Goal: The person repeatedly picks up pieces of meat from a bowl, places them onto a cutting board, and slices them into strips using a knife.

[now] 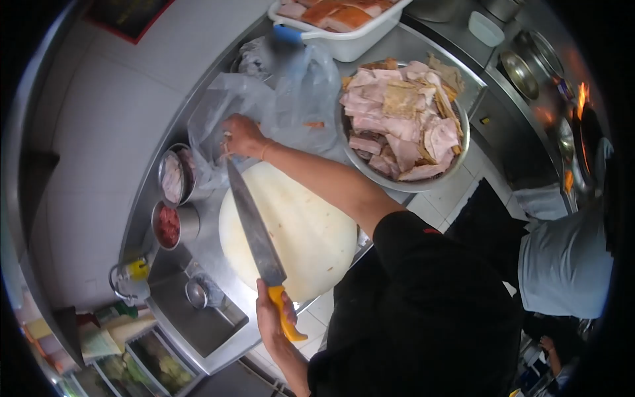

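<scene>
A big kitchen knife with a yellow handle lies slantwise over a round, pale chopping board. My left hand is closed around its handle. The knife's tip points toward my right hand, which reaches past the board's far side. Its fingers are curled in at a clear plastic bag; a small pale bit shows at the fingertips, too small to name. To the right of the bag, a large steel bowl is heaped with pieces of cooked meat. Small scraps dot the board.
A white tub of browned meat stands at the top. Left of the board are a metal pot of red minced meat, another bowl, and a sink with a ladle. Flames rise at far right, near another person.
</scene>
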`<action>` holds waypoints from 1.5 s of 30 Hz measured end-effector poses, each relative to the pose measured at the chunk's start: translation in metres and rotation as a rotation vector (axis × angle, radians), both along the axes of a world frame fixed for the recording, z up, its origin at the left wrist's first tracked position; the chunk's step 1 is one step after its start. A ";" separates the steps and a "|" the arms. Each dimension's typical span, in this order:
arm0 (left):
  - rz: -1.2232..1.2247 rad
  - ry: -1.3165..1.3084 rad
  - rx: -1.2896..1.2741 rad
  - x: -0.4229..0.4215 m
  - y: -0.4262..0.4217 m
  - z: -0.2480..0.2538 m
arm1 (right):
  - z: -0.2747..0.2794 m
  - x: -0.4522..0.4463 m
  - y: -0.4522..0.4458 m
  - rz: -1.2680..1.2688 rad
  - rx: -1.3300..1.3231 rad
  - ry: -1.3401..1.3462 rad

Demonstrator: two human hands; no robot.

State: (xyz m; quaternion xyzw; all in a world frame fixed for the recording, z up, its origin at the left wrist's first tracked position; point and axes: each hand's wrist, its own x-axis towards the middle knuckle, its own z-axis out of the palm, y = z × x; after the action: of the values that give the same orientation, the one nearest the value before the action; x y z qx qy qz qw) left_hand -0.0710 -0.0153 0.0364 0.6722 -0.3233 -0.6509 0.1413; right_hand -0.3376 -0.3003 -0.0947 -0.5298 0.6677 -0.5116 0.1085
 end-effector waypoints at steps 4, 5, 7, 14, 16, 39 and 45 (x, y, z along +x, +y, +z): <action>0.113 -0.016 -0.002 0.014 0.026 -0.006 | 0.053 -0.023 0.104 -0.007 -0.351 -0.061; 0.155 -0.032 0.006 0.017 0.032 -0.008 | 0.059 -0.034 0.132 -0.072 -0.382 -0.053; 0.246 -0.055 0.034 0.015 0.040 -0.006 | 0.065 -0.066 0.186 -0.183 -0.311 -0.046; 0.232 -0.025 0.103 0.038 0.051 -0.015 | 0.043 -0.249 0.317 -0.708 -0.052 0.218; 0.293 -0.066 0.077 0.036 0.051 -0.022 | 0.038 -0.304 0.341 -0.788 0.103 0.108; 0.354 -0.090 0.099 0.040 0.076 -0.027 | 0.084 -0.407 0.276 -0.290 0.397 -0.064; 0.266 -0.049 0.014 0.048 0.083 -0.030 | 0.155 -0.257 0.269 0.114 0.236 -0.429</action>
State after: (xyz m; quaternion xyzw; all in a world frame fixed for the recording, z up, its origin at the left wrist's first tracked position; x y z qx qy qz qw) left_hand -0.0229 0.0677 0.0065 0.7259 -0.2301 -0.6119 0.2136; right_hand -0.5948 -0.0314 0.0600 -0.4295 0.6536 -0.5239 0.3374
